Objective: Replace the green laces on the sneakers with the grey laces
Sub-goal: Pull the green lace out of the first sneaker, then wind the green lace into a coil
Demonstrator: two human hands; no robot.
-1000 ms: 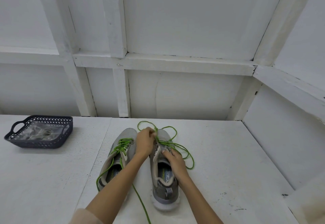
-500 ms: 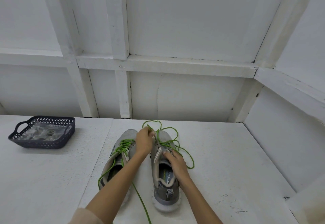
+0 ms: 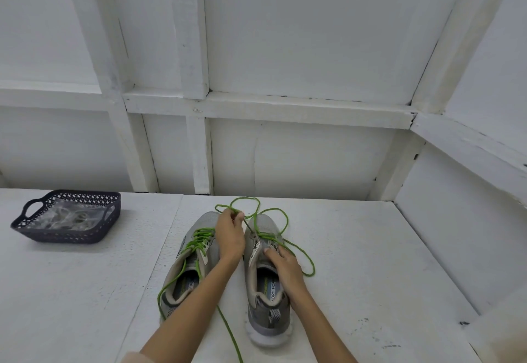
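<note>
Two grey sneakers stand side by side on the white table, toes pointing away from me. The left sneaker (image 3: 182, 271) is still threaded with a green lace (image 3: 199, 238). My left hand (image 3: 229, 234) pinches the green lace of the right sneaker (image 3: 266, 291) above its toe end, pulling it taut out of an eyelet. Loose loops of that green lace (image 3: 281, 217) lie past the toe and to the right. My right hand (image 3: 285, 262) presses down on the right sneaker's tongue and eyelet row.
A dark perforated plastic basket (image 3: 67, 217) sits at the far left of the table with clear-wrapped items inside. White panelled walls close the table at the back and right. A green lace tail (image 3: 231, 334) trails toward me between the shoes.
My left hand has lifted and drawn the green lace farther away from the right sneaker's eyelets, so the strand is now taut. My right hand stays on the shoe.
</note>
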